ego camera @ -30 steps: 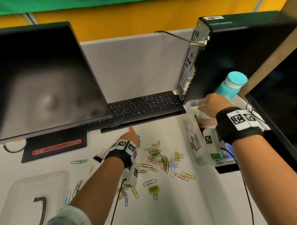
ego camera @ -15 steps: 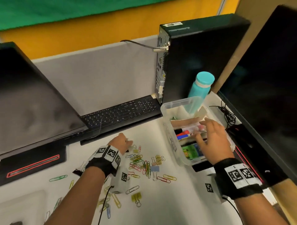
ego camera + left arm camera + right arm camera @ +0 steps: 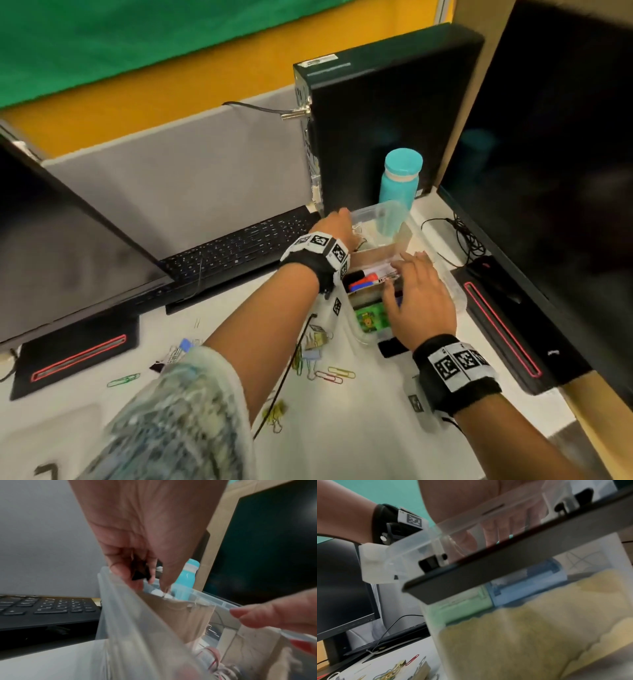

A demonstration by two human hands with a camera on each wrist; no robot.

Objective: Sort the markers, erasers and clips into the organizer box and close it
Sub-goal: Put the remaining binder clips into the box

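White desk, no legible labels, L hand pinching black clip

Organizer box: translucent frosted plastic, smooth. Dividers: matt brown cardboard. Paper clips: coloured coated wire. Desk: smooth matt white. Bottle: matt teal.

Two hands — left and right — at one clear organizer box. One teal bottle, one keyboard, two dark monitors. Loose clips on the counter — blurred, too many to count.
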